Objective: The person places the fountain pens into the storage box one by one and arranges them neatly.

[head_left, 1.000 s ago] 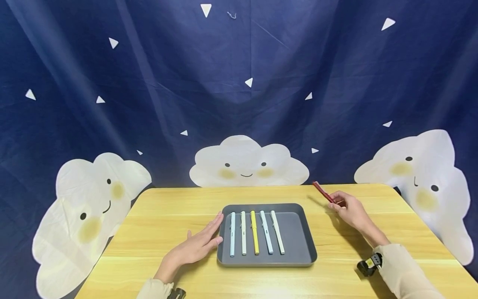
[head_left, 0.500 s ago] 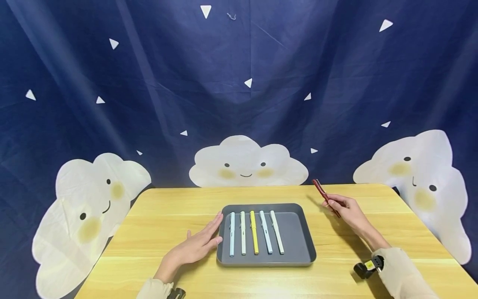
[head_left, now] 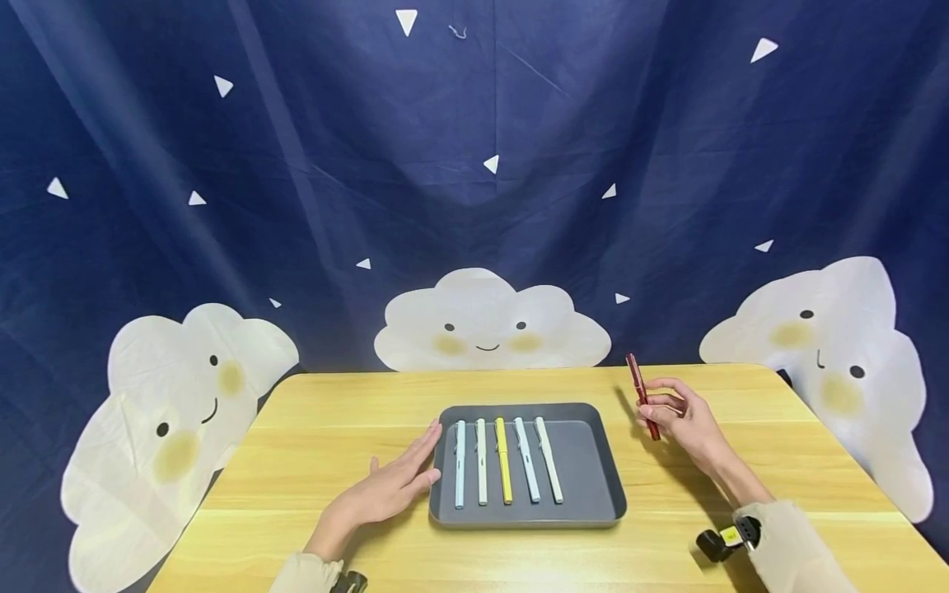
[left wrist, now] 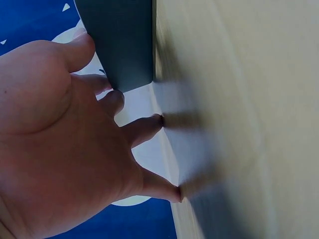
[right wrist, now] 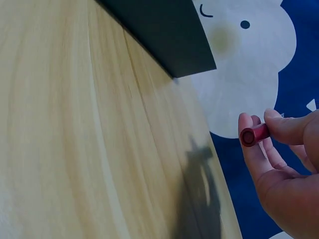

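Note:
Between thumb and fingers my right hand (head_left: 685, 424) pinches a dark red pen (head_left: 642, 395), raised over the table to the right of the tray. In the right wrist view the round end of the red pen (right wrist: 253, 135) points at the camera. My left hand (head_left: 385, 492) lies against the left side of the dark grey tray (head_left: 593, 486), fingers stretched out. The left wrist view has its fingertips at the wall of the tray (left wrist: 122, 45). Inside the tray several pens lie in a row: light blue (head_left: 460, 465), whitish (head_left: 482, 463), yellow (head_left: 505, 465), another light blue (head_left: 528, 463) and white (head_left: 549, 463).
The wooden table (head_left: 296, 428) spreads round the tray on all sides. Behind its far edge hangs a dark blue curtain (head_left: 334, 165) with white triangles and smiling clouds (head_left: 489, 313). A wrist camera (head_left: 715, 543) sits by the right sleeve.
My right hand has turned the red pen from slanted to more upright and shifted its grip along it. My left hand, the tray and the pens in it stay put.

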`<state>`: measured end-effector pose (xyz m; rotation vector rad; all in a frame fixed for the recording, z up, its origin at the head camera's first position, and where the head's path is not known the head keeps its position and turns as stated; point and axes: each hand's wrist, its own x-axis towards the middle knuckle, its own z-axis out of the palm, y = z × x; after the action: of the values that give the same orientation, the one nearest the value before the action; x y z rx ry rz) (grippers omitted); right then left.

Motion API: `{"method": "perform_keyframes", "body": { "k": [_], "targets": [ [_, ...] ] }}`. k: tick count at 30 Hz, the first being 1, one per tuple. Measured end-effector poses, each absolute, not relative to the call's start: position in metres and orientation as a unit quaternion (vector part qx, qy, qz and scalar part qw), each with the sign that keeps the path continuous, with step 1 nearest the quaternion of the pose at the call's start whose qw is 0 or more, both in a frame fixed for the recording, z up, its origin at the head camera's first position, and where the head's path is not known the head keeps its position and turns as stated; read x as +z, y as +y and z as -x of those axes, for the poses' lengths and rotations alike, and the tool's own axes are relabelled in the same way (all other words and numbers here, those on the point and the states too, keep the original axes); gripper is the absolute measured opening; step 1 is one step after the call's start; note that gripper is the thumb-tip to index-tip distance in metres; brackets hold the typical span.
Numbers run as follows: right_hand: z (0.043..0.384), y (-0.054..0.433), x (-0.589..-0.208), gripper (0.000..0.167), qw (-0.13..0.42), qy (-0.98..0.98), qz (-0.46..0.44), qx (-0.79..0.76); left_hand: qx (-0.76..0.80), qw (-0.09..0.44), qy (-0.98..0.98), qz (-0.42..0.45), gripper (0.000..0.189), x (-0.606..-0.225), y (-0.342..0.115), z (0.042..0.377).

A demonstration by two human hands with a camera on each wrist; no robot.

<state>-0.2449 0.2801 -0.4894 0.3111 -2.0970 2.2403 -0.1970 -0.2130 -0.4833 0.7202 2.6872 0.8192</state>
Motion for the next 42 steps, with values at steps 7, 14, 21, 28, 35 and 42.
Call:
{"method": "perform_keyframes", "body": {
  "k": [7,14,21,28,35,42],
  "targets": [
    [0.239,0.277,-0.487,0.032,0.048,-0.682,-0.102,0.723,0.282,0.123,0.919,-0.245,0.068,-0.483,-0.213,0.196],
    [0.232,0.272,-0.48,0.032,0.055,-0.687,-0.078,0.72,0.285,0.124,0.919,-0.243,0.068,-0.484,-0.214,0.196],
    [0.225,0.266,-0.474,0.028,0.076,-0.698,-0.063,0.709,0.287,0.123,0.918,-0.244,0.068,-0.481,-0.213,0.196],
    [0.218,0.26,-0.469,0.03,0.075,-0.696,-0.075,0.71,0.286,0.121,0.92,-0.24,0.067,-0.478,-0.212,0.197],
    [0.212,0.255,-0.467,0.032,0.073,-0.705,-0.096,0.699,0.286,0.125,0.919,-0.242,0.068,-0.479,-0.211,0.198],
    [0.209,0.247,-0.466,0.032,0.091,-0.693,-0.104,0.707,0.286,0.128,0.919,-0.238,0.068,-0.478,-0.212,0.197]
  ]
}}
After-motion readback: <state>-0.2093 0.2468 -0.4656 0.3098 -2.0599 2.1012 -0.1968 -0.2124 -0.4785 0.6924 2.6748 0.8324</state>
